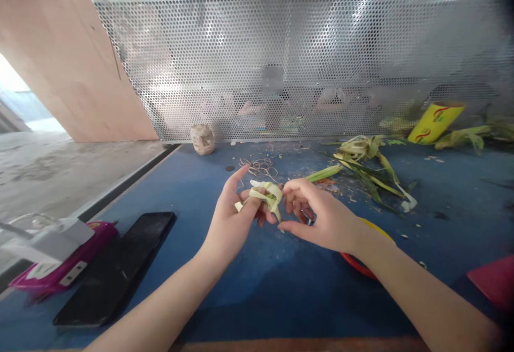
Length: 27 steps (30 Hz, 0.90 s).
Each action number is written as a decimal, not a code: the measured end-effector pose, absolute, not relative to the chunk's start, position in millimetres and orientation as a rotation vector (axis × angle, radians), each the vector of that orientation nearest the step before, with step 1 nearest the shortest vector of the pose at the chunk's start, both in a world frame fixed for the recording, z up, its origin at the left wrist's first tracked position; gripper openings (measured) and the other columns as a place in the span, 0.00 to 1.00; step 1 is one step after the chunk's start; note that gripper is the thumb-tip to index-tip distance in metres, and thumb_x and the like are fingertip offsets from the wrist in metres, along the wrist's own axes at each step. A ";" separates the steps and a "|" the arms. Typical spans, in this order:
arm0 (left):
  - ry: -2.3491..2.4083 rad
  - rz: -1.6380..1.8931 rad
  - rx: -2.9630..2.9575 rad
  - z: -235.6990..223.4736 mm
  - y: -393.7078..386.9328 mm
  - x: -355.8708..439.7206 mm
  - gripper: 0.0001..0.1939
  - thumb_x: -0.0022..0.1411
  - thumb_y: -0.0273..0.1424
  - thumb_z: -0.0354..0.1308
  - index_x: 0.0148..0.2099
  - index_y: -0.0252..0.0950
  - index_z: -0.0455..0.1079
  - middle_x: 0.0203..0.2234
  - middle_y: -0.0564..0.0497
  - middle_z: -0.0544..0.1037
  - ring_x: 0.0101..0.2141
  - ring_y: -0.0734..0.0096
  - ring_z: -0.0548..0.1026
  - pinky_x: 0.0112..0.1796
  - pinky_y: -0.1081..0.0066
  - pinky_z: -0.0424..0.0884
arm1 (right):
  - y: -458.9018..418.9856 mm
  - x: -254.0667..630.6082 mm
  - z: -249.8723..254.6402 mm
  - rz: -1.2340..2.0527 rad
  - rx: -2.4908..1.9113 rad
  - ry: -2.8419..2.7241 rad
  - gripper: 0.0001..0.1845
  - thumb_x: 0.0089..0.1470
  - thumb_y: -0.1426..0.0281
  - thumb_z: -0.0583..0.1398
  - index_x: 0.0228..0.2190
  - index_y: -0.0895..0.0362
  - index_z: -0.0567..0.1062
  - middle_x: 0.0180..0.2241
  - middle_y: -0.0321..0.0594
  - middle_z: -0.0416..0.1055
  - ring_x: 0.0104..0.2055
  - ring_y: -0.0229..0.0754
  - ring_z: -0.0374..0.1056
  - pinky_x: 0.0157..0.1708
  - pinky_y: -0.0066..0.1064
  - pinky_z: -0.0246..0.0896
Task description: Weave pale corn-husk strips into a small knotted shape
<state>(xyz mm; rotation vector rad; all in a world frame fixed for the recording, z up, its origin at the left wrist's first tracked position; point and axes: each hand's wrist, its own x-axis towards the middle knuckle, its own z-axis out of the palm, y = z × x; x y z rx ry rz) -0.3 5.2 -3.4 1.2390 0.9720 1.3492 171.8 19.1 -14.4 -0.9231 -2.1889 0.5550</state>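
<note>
My left hand [236,210] is closed on a folded, looped strip of pale green corn husk [267,194], pinched between thumb and fingers above the blue table [225,293]. Just to its right, my right hand [311,210] has bent fingers, with thumb and forefinger apart beside the strip's edge. Whether a fingertip touches the strip is hard to tell. Beyond the hands lies a loose tangle of thin string [261,168]. To the right is a heap of green and whitish husks [363,162].
At left are a black phone [116,274], a magenta power strip [76,266] and a white plug adapter [60,239]. A perforated metal panel [249,36] stands behind. A pale roll [203,139], a yellow tube [436,122] and a red-yellow round rim [357,266] are also there.
</note>
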 end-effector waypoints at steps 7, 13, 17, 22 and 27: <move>1.007 1.355 1.261 -4.0 7.3 -0.4 0.28 0.58 0.23 0.52 0.60 0.34 0.50 0.16 0.57 0.73 0.17 0.78 0.69 0.20 0.78 0.63 | 7.7 163.3 -16.3 0.008 -0.983 -2.268 0.09 0.55 0.68 0.54 0.24 0.57 0.67 0.19 0.33 0.65 0.20 0.34 0.58 0.22 0.28 0.48; 0.979 1.342 1.356 -3.2 4.4 0.0 0.29 0.59 0.28 0.55 0.60 0.37 0.50 0.15 0.58 0.71 0.18 0.78 0.68 0.21 0.78 0.63 | 9.4 166.0 -11.3 0.869 -0.892 -2.166 0.17 0.58 0.69 0.48 0.21 0.58 0.68 0.16 0.32 0.64 0.17 0.32 0.60 0.20 0.24 0.53; 0.973 1.330 1.320 -1.5 2.6 1.2 0.29 0.58 0.28 0.56 0.60 0.36 0.51 0.16 0.57 0.72 0.18 0.76 0.69 0.22 0.76 0.63 | 17.1 166.6 -10.4 1.485 -0.837 -1.834 0.18 0.54 0.69 0.49 0.17 0.59 0.67 0.10 0.31 0.60 0.12 0.30 0.57 0.14 0.22 0.53; 0.959 1.351 1.241 1.3 2.2 3.6 0.27 0.58 0.27 0.56 0.59 0.33 0.54 0.15 0.55 0.73 0.19 0.74 0.70 0.21 0.76 0.62 | 23.0 170.9 -8.0 1.454 -0.956 -1.836 0.15 0.50 0.75 0.49 0.16 0.59 0.68 0.10 0.32 0.62 0.13 0.30 0.59 0.15 0.21 0.55; 0.914 1.318 1.249 2.3 2.0 3.2 0.29 0.58 0.27 0.57 0.60 0.31 0.53 0.17 0.54 0.74 0.18 0.76 0.68 0.19 0.76 0.62 | 22.6 174.6 -6.2 1.290 -1.026 -1.898 0.12 0.50 0.77 0.49 0.20 0.59 0.68 0.15 0.33 0.65 0.18 0.32 0.63 0.21 0.24 0.60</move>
